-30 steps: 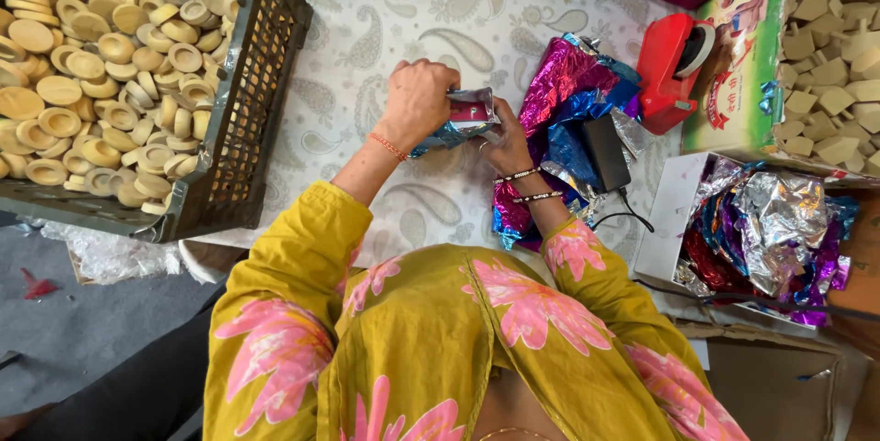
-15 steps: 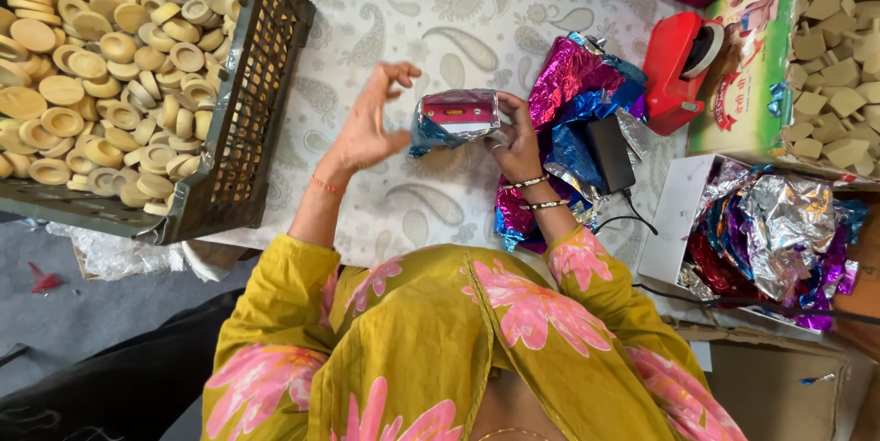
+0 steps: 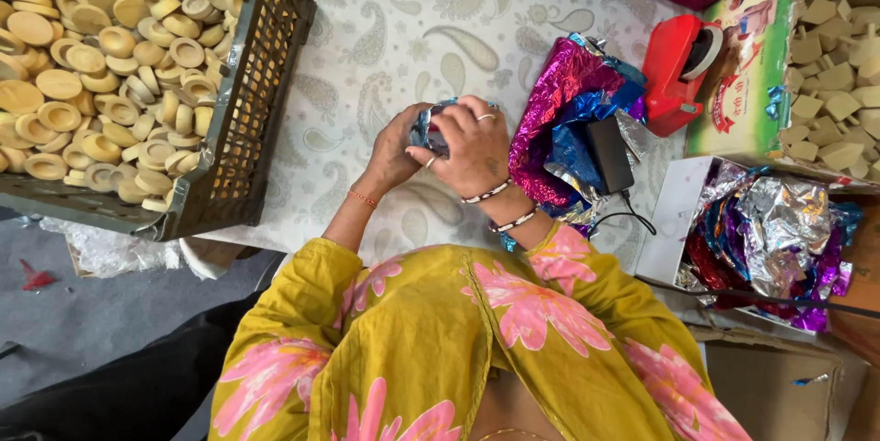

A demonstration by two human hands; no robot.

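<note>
Both hands, left (image 3: 392, 149) and right (image 3: 472, 149), are closed around a small foil-wrapped packet (image 3: 427, 129) at frame centre, above the desk (image 3: 394, 47). Packet judged light; foil crinkly, slippery, easily torn; grip best by its flat sides. At 3 o'clock: loose foil sheets (image 3: 568, 102). At 10 o'clock: dark crate (image 3: 257, 83) of tan discs. At 1 o'clock: red tape dispenser (image 3: 678, 70). Desk cloth is paisley-patterned.

A crate (image 3: 243, 120) of discs (image 3: 101, 65) lies left of the hands, foil sheets (image 3: 568, 111) and tape dispenser (image 3: 676, 74) right.

hands (image 3: 440, 143) together, fingers curled, wrists bent
</note>
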